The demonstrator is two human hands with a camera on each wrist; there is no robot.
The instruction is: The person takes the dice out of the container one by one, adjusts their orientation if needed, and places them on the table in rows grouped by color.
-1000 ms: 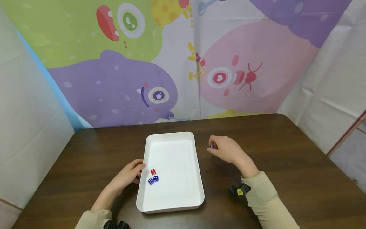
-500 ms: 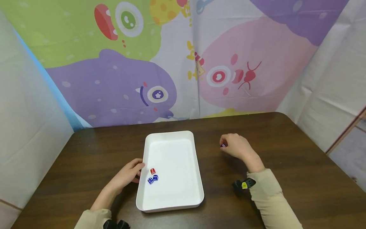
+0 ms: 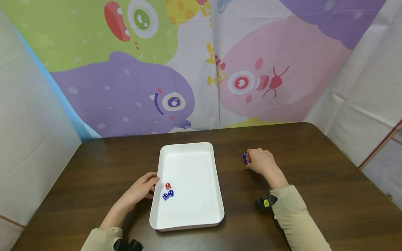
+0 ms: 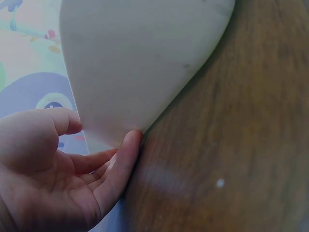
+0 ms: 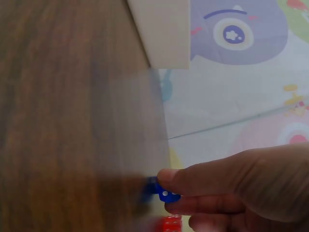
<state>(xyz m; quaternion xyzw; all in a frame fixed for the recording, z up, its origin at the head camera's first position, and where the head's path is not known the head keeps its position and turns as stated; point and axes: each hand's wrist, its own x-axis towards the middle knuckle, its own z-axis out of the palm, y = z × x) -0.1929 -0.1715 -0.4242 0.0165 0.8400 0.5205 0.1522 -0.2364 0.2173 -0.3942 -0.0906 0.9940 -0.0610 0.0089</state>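
A white rectangular tray [image 3: 194,174] lies on the dark wooden table, with one red die [image 3: 168,186] and two blue dice [image 3: 165,196] near its left wall. My left hand [image 3: 141,188] holds the tray's left side; in the left wrist view the thumb meets the rim and the fingertips [image 4: 131,140] press low on the outer wall. Right of the tray, my right hand [image 3: 261,162] pinches a blue die [image 5: 168,195] between thumb and finger. A second blue die [image 5: 148,189] is right beside it, blurred. Below them in the right wrist view is something red [image 5: 171,223], partly hidden by the fingers.
The brown table [image 3: 103,167] has a rounded far right corner. A cartoon-printed cloth [image 3: 141,90] hangs behind its far edge, with white cloth [image 3: 34,122] at the sides. Black wrist cameras [image 3: 263,204] sit on both wrists.
My right hand moved right, away from the tray, then stopped over the table. Two blue dice now show at its fingertips, where one showed before. The left hand and tray stay put.
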